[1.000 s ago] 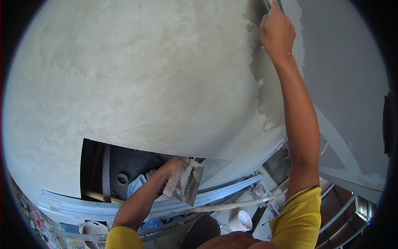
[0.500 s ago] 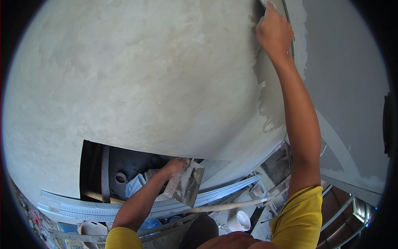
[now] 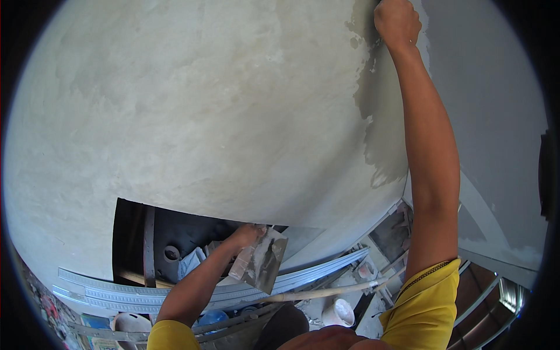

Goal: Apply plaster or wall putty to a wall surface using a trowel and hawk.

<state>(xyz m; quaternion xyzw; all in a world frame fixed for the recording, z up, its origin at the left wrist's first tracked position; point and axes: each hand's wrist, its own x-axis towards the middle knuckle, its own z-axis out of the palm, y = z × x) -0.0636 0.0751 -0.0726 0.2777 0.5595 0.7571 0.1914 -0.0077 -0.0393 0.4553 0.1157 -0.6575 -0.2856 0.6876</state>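
Observation:
My left hand (image 3: 249, 234) is closed around a flat rectangular metal plastering trowel (image 3: 274, 274), tilted in front of a dark wall opening. Grey wet compound lies smeared on its face. Up at the top edge of the view, my right hand (image 3: 398, 22) is closed in a fist against the pale wall (image 3: 233, 116), beside its right-hand corner. What it grips is cut off here; the earlier frame shows a pale, flat-edged spreading tool at its fingers. A strip of darker wet compound (image 3: 385, 140) with a ragged left edge runs down the wall beside my right forearm.
Beneath the wall lie long ribbed metal channels (image 3: 122, 296) and a bamboo pole (image 3: 326, 290). A white bucket (image 3: 338, 314) stands on the floor below. The rectangular opening (image 3: 131, 239) holds a pipe end and bricks. A grey panel wall (image 3: 484, 105) rises on the right.
My right hand has slid farther up along the corner, its tool leaving the view. More wet compound shows below it. My left hand and trowel have barely moved.

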